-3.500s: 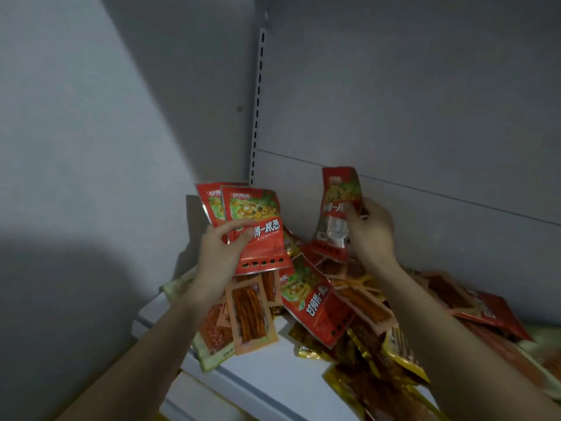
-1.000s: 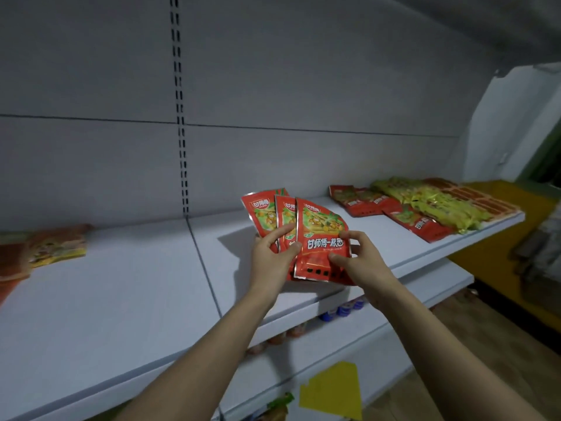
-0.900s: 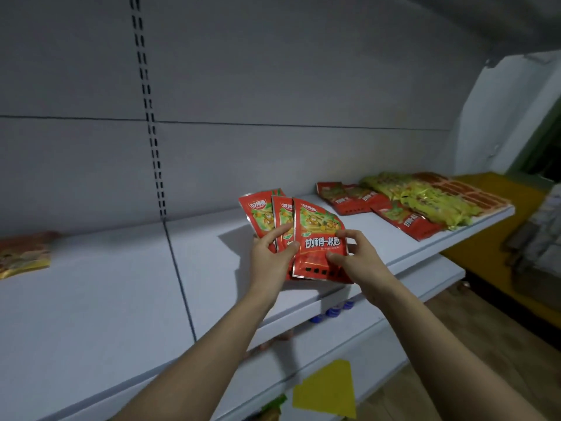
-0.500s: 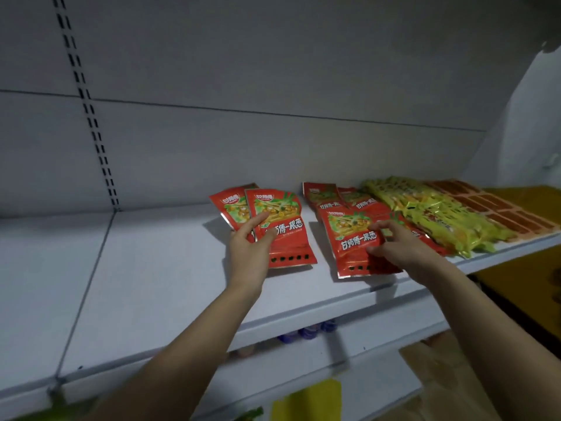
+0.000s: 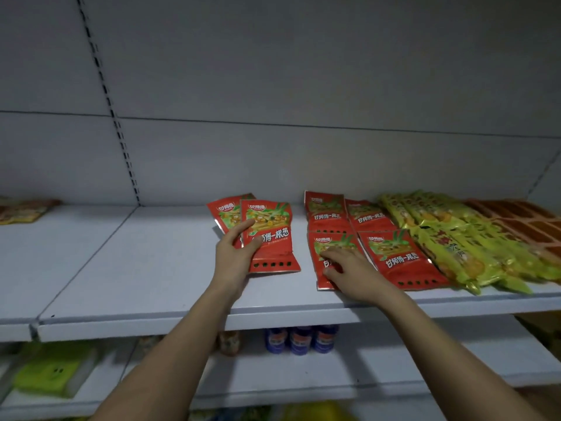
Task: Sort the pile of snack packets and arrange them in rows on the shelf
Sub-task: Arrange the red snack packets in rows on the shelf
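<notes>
My left hand [image 5: 233, 256] holds two red snack packets [image 5: 270, 235] fanned out just above the white shelf [image 5: 136, 268], thumb across the front one. To the right, my right hand [image 5: 346, 268] lies flat on a red packet [image 5: 331, 244] at the shelf's front edge. This packet sits beside another red packet [image 5: 397, 259], with two more red packets [image 5: 324, 211] behind them. Right of the red ones lie rows of yellow-green packets [image 5: 449, 238], then orange-brown packets [image 5: 528, 220].
Part of the unsorted pile [image 5: 21, 211] shows at the far left of the shelf. Bare shelf stretches between it and my left hand. On the shelf below stand small blue bottles [image 5: 300, 338] and a green pack [image 5: 51, 372].
My right hand took one red packet from the fan and laid it down in the red row; it now rests flat on it. My left hand keeps the other two.
</notes>
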Tool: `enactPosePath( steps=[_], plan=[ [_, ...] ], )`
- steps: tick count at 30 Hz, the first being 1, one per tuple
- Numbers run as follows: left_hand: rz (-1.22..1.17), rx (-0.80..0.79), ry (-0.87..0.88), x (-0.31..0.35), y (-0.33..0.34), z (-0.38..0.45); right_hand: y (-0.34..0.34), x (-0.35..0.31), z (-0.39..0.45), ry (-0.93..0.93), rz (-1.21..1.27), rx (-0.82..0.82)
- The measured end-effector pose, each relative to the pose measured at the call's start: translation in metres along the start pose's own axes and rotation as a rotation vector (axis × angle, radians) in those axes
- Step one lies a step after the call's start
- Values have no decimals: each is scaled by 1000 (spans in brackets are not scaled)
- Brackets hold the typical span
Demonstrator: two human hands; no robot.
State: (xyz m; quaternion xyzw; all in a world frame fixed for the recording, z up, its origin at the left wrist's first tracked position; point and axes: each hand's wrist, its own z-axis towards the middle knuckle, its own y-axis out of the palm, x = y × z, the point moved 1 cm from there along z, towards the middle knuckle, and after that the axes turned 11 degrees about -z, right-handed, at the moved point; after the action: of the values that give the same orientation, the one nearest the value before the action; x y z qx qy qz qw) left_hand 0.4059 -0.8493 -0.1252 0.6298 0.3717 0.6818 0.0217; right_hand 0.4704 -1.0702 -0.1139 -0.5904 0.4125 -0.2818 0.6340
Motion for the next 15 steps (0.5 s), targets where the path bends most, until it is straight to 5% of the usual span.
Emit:
enactPosePath(
  steps=[5,8,15],
  plan=[
    [18,26,35,7,6,-14,-5,-9,-10,-10,-6,194],
    [-20,67,66,7,7,-24,-16,-24,-24,-25,248,330],
    [57,-30,191,9,48,-42,-35,-35,-29,-60,719,290]
  ],
)
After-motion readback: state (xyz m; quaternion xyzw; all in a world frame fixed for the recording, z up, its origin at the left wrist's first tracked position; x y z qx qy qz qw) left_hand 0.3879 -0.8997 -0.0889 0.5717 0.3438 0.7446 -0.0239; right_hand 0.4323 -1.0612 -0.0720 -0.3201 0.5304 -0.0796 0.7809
